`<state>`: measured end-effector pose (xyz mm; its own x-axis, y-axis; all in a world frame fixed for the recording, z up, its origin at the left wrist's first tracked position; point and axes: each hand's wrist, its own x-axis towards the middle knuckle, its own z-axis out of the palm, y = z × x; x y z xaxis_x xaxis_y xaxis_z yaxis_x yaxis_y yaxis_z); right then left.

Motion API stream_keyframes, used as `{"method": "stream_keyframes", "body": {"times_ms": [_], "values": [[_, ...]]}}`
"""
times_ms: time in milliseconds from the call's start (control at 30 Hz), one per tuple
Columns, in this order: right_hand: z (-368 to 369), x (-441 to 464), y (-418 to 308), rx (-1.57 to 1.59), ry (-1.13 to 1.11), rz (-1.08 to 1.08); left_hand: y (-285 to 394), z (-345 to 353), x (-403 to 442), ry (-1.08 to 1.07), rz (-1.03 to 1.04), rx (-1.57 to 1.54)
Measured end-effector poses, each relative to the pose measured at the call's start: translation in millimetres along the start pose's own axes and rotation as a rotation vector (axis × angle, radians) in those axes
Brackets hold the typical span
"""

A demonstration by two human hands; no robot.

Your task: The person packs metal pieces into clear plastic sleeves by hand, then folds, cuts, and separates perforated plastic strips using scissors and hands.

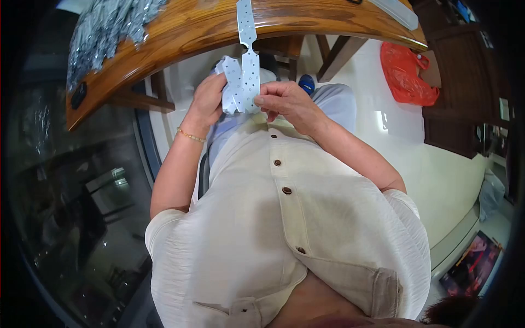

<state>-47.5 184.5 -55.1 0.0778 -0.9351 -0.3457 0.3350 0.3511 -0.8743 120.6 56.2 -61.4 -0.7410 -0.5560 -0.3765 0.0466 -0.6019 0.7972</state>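
My left hand (209, 97), with a beaded bracelet at its wrist, is closed around a bundle of pale blue-white paper pieces (232, 82) printed with small dark stars. Between the thumb and fingers of my right hand (289, 104) is the lower end of a long strip (250, 71) with the same print. Two notches narrow this strip near its middle, and its upper part reaches up over the table's front edge. The strip's lower part overlaps the right side of the bundle. Both hands are above my lap, in front of my shirt.
A wooden table (180, 41) curves across the top, with a heap of clear-wrapped items (112, 35) at its left and a translucent plastic case (395, 12) at its right. A black object (79, 95) lies near the left corner. A red plastic bag (402, 76) stands on the floor.
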Motion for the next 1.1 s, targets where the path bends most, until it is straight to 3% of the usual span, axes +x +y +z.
{"method": "stream_keyframes", "body": {"times_ms": [133, 233, 833, 933, 1100], "values": [[-8, -12, 4, -0.077, 0.052, -0.059, -13, 24, 24, -0.102, -0.074, -0.095], [-10, -10, 11, -0.098, 0.044, -0.070, -23, 26, 27, -0.225, -0.020, -0.071], [-4, -8, 12, -0.156, 0.110, -0.084, -34, 35, 18, -0.428, 0.000, -0.418], [-4, -8, 13, -0.159, 0.108, -0.084, -41, 37, 17, -0.449, 0.139, -0.335], [-7, -8, 16, -0.128, 0.065, -0.103, -34, 33, 13, -0.366, 0.009, -0.146]]}}
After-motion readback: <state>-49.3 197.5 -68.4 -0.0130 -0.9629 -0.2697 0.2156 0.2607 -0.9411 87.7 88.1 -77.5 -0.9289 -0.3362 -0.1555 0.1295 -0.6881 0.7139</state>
